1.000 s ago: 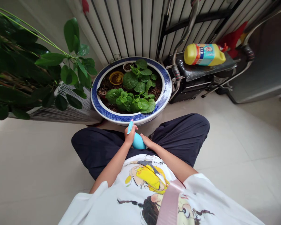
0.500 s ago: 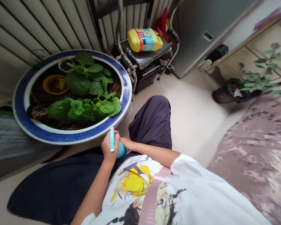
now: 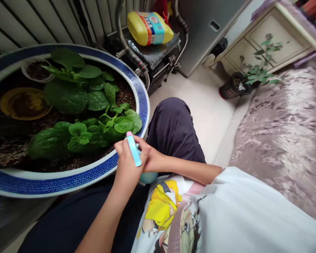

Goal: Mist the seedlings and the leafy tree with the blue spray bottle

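Note:
A light-blue spray bottle with a pink nozzle tip is between my two hands, over my lap. My left hand is wrapped around its neck, just under the light-blue spray head. Close against it, my right hand grips the bottle from the other side, its fingers partly hidden behind the spray head. The nozzle points toward the leafy green plants, which grow in dark soil inside a large blue-and-white round pot. Wet drops show on some leaves.
A yellow dish and a small white pot sit in the soil. Behind the big pot, a yellow jug lies on a folding metal-framed cart. A potted plant stands by a cream cabinet; patterned fabric covers the right side.
My hands and the spray bottle have come up closer to the pot's rim and plants. My right hand has shifted higher on the bottle. The view has moved closer to the pot.

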### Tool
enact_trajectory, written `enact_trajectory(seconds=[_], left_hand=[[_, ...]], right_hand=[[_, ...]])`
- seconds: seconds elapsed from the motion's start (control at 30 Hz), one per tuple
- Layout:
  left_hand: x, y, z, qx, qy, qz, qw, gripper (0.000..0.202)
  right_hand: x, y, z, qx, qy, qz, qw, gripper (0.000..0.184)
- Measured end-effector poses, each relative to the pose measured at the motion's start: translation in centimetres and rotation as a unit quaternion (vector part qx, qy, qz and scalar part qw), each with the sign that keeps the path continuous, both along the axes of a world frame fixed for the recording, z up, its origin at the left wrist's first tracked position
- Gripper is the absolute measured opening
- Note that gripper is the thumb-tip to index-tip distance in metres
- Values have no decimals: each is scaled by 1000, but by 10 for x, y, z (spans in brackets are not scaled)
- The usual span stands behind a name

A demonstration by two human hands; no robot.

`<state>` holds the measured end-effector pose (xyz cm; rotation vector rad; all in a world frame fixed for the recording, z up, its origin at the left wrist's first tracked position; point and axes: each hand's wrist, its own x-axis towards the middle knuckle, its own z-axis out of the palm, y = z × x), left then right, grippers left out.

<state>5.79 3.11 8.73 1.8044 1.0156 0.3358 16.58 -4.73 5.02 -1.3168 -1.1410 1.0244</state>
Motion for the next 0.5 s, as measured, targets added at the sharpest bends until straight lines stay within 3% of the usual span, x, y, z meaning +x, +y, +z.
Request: enact_trajectory(seconds=[0.17,0.27,0.37,0.5], left_hand=[[7,13,6,-77,-75,-98,989,67],[4,15,7,-51,-96,-116,987,79],[-1,11,0,-21,-78,-126,989,101],[-6,2,-18,-82,-65,-146,984,116]], right_hand=[[-1,10,0,-50,128,-120,983,83],[4,11,14,-41,188,-153,969,79],[8,10,23,-40,193,-177,964,63],[14,6,21,-24,130,-190,973,48]])
